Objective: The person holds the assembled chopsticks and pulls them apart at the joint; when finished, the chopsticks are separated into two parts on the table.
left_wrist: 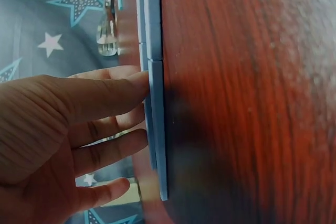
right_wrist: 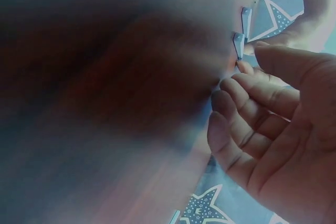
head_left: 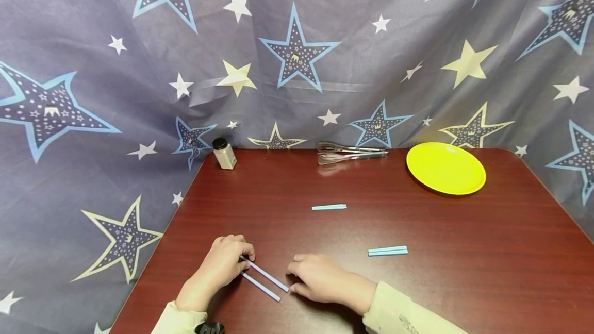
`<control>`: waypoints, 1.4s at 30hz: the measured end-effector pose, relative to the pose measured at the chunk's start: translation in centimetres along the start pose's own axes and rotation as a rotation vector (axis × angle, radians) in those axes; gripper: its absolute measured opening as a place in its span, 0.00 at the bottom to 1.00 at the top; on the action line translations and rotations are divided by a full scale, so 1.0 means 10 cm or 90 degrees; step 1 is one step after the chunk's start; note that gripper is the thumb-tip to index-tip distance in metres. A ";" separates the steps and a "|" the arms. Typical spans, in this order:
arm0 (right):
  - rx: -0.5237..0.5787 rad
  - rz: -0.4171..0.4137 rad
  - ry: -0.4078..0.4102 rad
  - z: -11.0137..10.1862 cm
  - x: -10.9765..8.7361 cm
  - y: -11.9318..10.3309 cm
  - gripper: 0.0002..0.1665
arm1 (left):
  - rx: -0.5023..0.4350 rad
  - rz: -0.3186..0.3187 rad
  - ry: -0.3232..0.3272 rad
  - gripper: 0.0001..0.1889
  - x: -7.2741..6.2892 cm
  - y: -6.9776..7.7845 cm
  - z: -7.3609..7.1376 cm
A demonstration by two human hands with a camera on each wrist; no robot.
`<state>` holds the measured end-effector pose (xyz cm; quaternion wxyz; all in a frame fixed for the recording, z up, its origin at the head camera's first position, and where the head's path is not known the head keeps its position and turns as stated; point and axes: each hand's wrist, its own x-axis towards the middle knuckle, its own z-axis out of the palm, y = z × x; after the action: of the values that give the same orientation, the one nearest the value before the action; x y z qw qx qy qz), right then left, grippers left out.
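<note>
Two slim lavender-blue sticks, which look like chopsticks [head_left: 261, 286], lie side by side with a gap on the table near its front. My left hand [head_left: 227, 257] is at their far-left ends, thumb and fingers pinching the farther stick; the thumb sits between the two sticks. In the left wrist view the sticks [left_wrist: 157, 129] run past the thumb and fingertips, and the little finger stands off. My right hand [head_left: 319, 278] rests by their near ends, its fingers loosely bent and holding nothing. The right wrist view has two stick ends [right_wrist: 239, 45] just beyond the thumb.
Two short light-blue stick bundles [head_left: 388, 251] [head_left: 329, 207] lie mid-table. Along the back edge are a black-capped jar [head_left: 225, 154], metal tongs [head_left: 352, 155] and a yellow plate [head_left: 446, 168]. A star-patterned curtain [head_left: 297, 55] hangs behind the brown table [head_left: 487, 251].
</note>
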<state>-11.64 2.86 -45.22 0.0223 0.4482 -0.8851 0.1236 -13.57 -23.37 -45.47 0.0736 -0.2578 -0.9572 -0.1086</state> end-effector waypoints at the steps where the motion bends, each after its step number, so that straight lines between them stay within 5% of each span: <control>1: 0.005 0.006 -0.001 0.00 0.01 -0.01 0.13 | 0.002 0.003 0.005 0.16 0.00 0.01 0.01; 10: 0.033 0.048 -0.006 0.04 0.06 0.00 0.12 | 0.028 0.016 0.018 0.21 0.01 0.08 0.05; 42: 0.111 0.049 0.042 0.02 0.00 0.11 0.10 | 0.073 0.039 0.079 0.19 0.13 0.28 0.03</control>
<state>-12.50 3.41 -45.60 0.0077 0.4097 -0.8862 0.2161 -13.24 -20.29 -45.04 0.1509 -0.2749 -0.9472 -0.0670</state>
